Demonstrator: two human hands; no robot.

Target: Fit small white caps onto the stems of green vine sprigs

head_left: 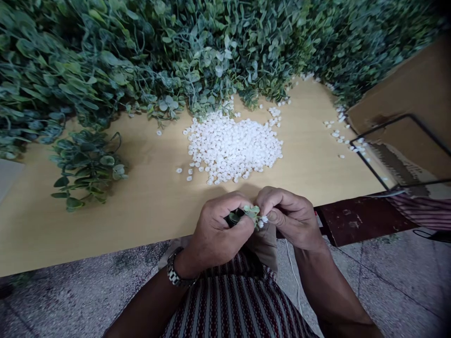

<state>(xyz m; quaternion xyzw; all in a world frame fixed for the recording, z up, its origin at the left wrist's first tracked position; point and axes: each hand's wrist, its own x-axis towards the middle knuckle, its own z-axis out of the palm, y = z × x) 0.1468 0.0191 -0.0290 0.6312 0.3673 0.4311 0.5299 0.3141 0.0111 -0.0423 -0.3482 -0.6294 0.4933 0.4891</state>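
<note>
My left hand (221, 230), with a metal watch on its wrist, is closed around a small green leaf sprig (251, 212) just off the table's front edge. My right hand (291, 216) pinches at small white flowers (262, 221) on the sprig's right side, thumb and forefinger together. The two hands nearly touch. Beyond them a pile of small white blossoms (234, 148) lies on the wooden table (151, 197). A bunch of green leaves (88, 164) rests on the table at the left.
Thick green artificial foliage (148, 56) covers the table's back. Loose white blossoms (340, 136) lie at the right, near a cardboard box (405, 94) and a black wire frame (380, 126). Striped cloth (423, 211) shows at the right edge.
</note>
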